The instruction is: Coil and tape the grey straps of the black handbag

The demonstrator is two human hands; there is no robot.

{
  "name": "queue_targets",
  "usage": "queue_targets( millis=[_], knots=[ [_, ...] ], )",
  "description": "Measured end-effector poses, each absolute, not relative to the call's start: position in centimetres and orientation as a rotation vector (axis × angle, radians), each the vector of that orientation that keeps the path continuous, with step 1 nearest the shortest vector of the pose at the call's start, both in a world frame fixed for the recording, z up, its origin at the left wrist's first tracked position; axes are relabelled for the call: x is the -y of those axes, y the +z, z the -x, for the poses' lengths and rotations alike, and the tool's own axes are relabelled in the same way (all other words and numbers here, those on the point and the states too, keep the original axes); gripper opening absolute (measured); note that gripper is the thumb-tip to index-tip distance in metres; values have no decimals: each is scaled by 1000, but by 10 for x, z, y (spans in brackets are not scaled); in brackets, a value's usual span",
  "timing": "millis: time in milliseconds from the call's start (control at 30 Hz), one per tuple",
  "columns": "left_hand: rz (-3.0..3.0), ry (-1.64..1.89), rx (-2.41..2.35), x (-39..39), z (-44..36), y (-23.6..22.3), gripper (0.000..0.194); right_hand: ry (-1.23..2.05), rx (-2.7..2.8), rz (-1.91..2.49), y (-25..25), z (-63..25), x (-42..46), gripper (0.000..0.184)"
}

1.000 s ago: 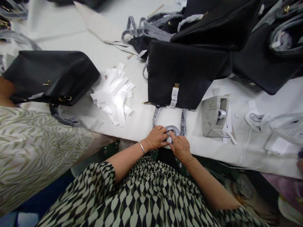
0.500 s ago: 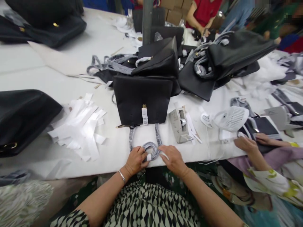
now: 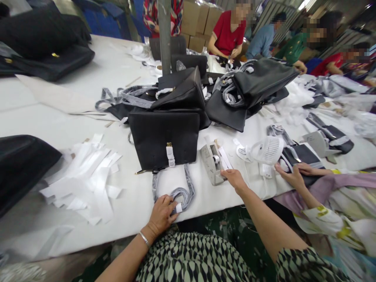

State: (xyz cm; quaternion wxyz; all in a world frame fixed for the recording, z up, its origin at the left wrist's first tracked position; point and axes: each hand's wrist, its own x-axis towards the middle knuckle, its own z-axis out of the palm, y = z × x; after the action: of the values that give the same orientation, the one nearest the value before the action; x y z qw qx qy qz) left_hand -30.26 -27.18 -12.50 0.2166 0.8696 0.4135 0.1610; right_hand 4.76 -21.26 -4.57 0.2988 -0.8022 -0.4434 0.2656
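Note:
My left hand point(image 3: 162, 213) is closed around the near left side of a coiled bag strap point(image 3: 188, 199) in clear wrapping, with a white band point(image 3: 179, 207) around the coil. The strap's wrapped ends run up to a black handbag point(image 3: 164, 137) standing upright, its gold clasp covered by a white wrap point(image 3: 170, 156). To the right, my right hand point(image 3: 235, 180) pinches at the front edge of a grey tape dispenser point(image 3: 209, 166) holding a small white roll. What lies between those fingertips is hidden.
White paper strips point(image 3: 91, 180) are heaped on the left. More black bags point(image 3: 182, 90) lie behind. A white fan point(image 3: 268, 150) stands on the right, beside a co-worker's hands point(image 3: 293, 176) at another bag. A post point(image 3: 164, 39) rises at the back.
My right hand has left the coiled strap and moved right to the tape dispenser. My left hand stays on the coil. The view has tilted up, showing more people at the back.

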Motion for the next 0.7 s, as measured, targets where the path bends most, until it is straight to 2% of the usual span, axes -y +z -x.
queue_targets(
  millis=[233,500,700],
  knots=[
    [-2374,449,-1161,271,303,-125,28,802,890,2104,-44,-41,221,27],
    [-2404,468,-1143,272,304,-129,28,880,641,2039,-13,-40,262,36],
    [-2404,447,-1151,272,303,-129,27,1035,419,1979,-25,-35,280,41]
  ],
)
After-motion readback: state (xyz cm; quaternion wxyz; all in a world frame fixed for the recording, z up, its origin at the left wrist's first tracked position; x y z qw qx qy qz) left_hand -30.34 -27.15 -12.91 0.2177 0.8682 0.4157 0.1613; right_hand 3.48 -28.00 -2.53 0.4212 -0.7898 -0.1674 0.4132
